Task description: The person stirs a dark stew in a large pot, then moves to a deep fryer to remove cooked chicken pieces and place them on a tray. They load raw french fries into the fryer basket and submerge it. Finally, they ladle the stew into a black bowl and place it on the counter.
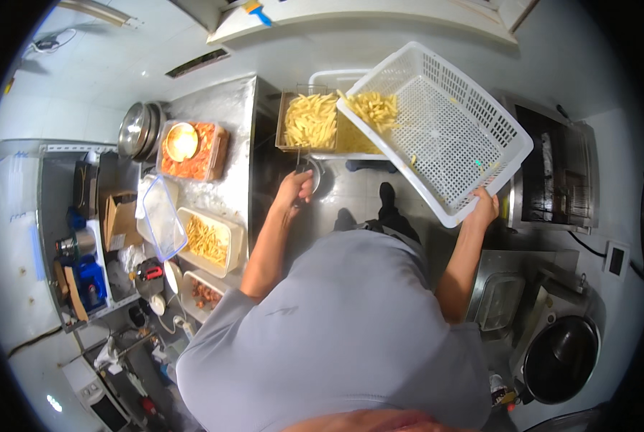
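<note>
My left hand grips the dark handle of a wire fry basket filled with French fries. In my right hand is the near right corner of a large white perforated plastic basket. That basket is tilted, with a heap of fries at its left corner, close to the wire basket's right side. A few fry pieces lie elsewhere on its mesh. Beneath both is a white-rimmed container with more fries in it, partly hidden by the two baskets.
On the left steel counter stand a tub of reddish food, stacked metal bowls and a container of fries. A deep fryer is at the right, with a black wok at lower right.
</note>
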Tool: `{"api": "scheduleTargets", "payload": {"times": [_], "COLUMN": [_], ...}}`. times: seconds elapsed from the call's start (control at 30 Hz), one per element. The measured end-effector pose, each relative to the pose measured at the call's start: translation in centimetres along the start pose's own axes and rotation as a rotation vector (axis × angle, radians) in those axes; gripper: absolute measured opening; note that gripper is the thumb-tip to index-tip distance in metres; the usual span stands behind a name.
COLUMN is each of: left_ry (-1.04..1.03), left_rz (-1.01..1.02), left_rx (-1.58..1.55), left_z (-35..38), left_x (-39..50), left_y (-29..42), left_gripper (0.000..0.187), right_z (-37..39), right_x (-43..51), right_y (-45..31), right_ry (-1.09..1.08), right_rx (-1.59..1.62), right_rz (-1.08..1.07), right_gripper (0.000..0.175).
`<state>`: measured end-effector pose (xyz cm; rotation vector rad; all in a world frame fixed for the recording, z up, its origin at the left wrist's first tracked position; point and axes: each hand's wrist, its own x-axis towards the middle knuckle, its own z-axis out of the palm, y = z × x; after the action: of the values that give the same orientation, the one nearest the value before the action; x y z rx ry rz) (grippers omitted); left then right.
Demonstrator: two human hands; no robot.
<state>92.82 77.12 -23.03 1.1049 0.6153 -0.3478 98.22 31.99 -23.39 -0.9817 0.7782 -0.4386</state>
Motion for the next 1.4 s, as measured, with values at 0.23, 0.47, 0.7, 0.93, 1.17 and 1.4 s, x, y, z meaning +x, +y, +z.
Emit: {"api": "scheduleTargets", "payload": {"times": [0.23,0.47,0.7,0.93,1.17,1.4], "left_ry": [0.006,0.041,0.015,-0.113,-0.125,-0.069], "left_rz": [-0.043,0.003,0.111,0.061,-0.037,-0.055], "left_rx": [-0.056,-0.115,-0.121,-0.276,-0.244,-0.143], "left_z": [-1.7,-1.0,1.3,2.0,0.0,-0.6], "left_x": [-3.4,-7.4,-6.8,-8.7,-9.3,-9.4], "left_y": [-1.6,-1.1,2.7,3.7,3.0,2.7], "left_gripper": [0.018,0.029,0.050,0.022,0.022,0.025], "right_z": [-2.2,-2.4,-0.2,0.5,3.4,8.4], "right_x": [4.3,5.8,0.6,-4.5,-8.4,-11.2], "right_y": [4.6,10.2,15.4,17.8,21.4,23.2], "right_ry": [0.034,0.049,0.103,0.077,-0.284,-0.390], "right_rx": [-0.054,-0.150,-0.178,-0.078,-0.301,-0.313], "right_rz": [0.153,0.178,0.146,0.202,0.628,0.732], "right_gripper": [0.043,0.035,0.036,0.036,0.029,0.047]}}
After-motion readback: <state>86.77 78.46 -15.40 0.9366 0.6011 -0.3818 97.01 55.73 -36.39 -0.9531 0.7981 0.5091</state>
